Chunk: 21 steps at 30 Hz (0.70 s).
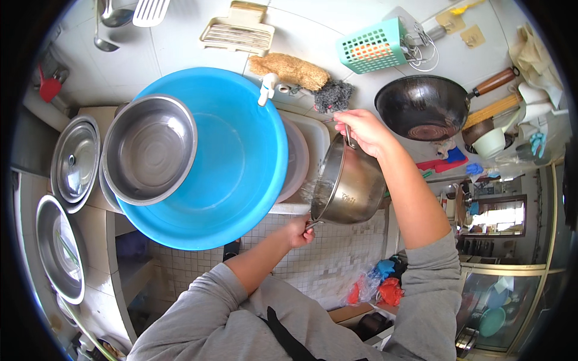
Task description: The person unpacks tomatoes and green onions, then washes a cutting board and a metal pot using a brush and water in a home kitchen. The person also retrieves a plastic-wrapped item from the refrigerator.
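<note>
Both of my hands grip a steel pot (361, 187), tilted on its side with its mouth towards the left. My left hand (300, 231) has the near loop handle. My right hand (361, 131) is closed around the far handle. Water spills from the pot's rim towards the sink (318, 131), which is partly hidden. A large blue plastic basin (221, 153) stands left of the pot, over a greyish plastic tub (295, 158). Inside the basin's left side rests a steel bowl (149, 149), overlapping its rim. The white tap (268, 88) is at the basin's back edge.
A black wok (422, 108) with a wooden handle leans at the back right. A loofah (289, 71) and a dark scrubber (334, 95) lie behind the tap. A green basket (374, 45) hangs on the tiled wall. Steel basins (76, 162) stand at the left. Plastic bags (384, 282) lie below right.
</note>
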Each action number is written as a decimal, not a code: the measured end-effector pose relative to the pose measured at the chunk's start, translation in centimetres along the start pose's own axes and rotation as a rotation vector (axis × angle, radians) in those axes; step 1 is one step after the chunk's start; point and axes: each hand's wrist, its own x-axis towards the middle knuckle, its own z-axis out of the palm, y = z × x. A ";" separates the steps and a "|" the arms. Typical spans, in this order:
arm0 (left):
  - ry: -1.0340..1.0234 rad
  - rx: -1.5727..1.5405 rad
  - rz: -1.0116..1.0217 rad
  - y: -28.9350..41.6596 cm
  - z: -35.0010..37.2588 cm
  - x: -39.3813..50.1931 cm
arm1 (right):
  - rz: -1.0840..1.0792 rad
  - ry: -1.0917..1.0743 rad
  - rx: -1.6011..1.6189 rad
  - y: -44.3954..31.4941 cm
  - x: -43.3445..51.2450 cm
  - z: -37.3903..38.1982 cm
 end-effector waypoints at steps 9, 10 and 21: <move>-0.150 0.115 0.078 -0.8 4.8 1.4 | -0.095 0.002 -0.303 -5.5 -5.4 2.4; -0.077 0.174 0.061 -2.0 6.1 1.1 | -0.049 0.066 -0.448 -4.8 -5.7 0.8; 0.128 0.292 0.482 -5.9 4.2 -1.5 | -0.317 -0.358 0.379 -0.6 -18.0 -8.6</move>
